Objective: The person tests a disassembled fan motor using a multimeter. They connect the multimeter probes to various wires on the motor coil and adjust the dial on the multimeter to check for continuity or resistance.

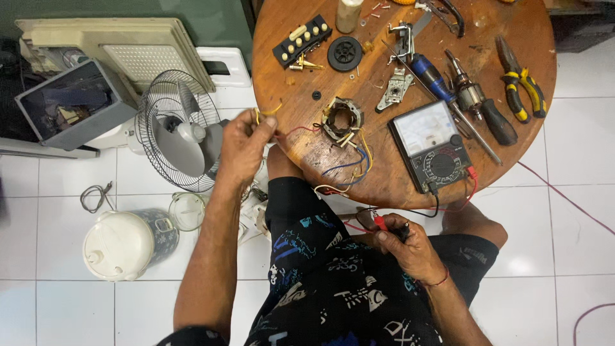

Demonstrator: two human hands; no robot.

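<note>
Fingers, left hand (243, 142): pinched together on a yellow wire (268, 113) at the table's left edge; the wire's free end curls up and to the right above the fingertips.
Fingers, right hand (410, 247): curled shut around two meter probes (388, 225), one red and one black, held low over the lap; the probe tips point left, long axis roughly level.
Motor stator (343, 120): one, lying just right of the left fingertips on the round wooden table (307, 154); its opening faces up.
Stator leads: red, yellow and blue wires trail from the stator down towards the table's near edge; one red lead runs left towards the left fingers.
Analog multimeter (434, 146): one, above the right hand and right of the stator, face up, long axis tilted slightly from upright; red and black leads run from its lower edge down to the right hand.
Screwdrivers (448, 96): two, beyond the meter, lying diagonally with handles pointing up and left.
Pliers (522, 86): one yellow-handled pair, far right of both hands, jaws pointing up.
Switch block (302, 40): one black block with pale buttons, above the left fingers.
Table fan (176, 131): one, on the floor left of the left hand, grille facing up.
</note>
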